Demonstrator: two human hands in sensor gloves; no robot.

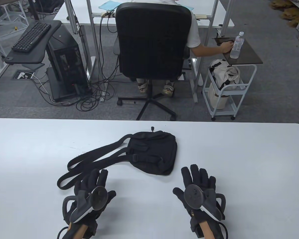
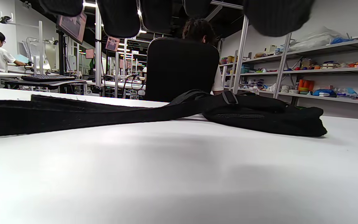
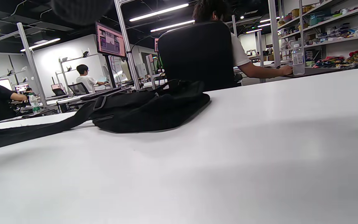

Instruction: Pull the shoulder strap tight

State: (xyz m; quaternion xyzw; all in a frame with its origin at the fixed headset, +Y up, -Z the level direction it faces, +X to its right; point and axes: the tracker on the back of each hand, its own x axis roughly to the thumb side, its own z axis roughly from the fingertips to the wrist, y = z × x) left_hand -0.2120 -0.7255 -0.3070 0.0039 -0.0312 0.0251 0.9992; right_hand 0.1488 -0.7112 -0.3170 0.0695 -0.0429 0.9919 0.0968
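1. Two gloved hands, low over the white tabletop [image 1: 238, 149] at its near edge; neither holds anything.
2. Left hand [image 1: 91, 190]: fingers spread, tips just beside the near loop of the shoulder strap [image 1: 89, 159]; contact cannot be told.
3. Right hand [image 1: 197, 186]: fingers spread flat, near the bag's near right corner, apart from it.
4. Black bag [image 1: 151, 151]: lying flat at mid-tabletop, beyond and between the hands.
5. Strap: long axis runs from the bag down-left toward the left hand, doubled in loose loops; buckle [image 1: 135, 157] on the bag's left side.
6. Judgement: left hand is nearer the strap; right hand is nearer the bag body, suited to steadying it.
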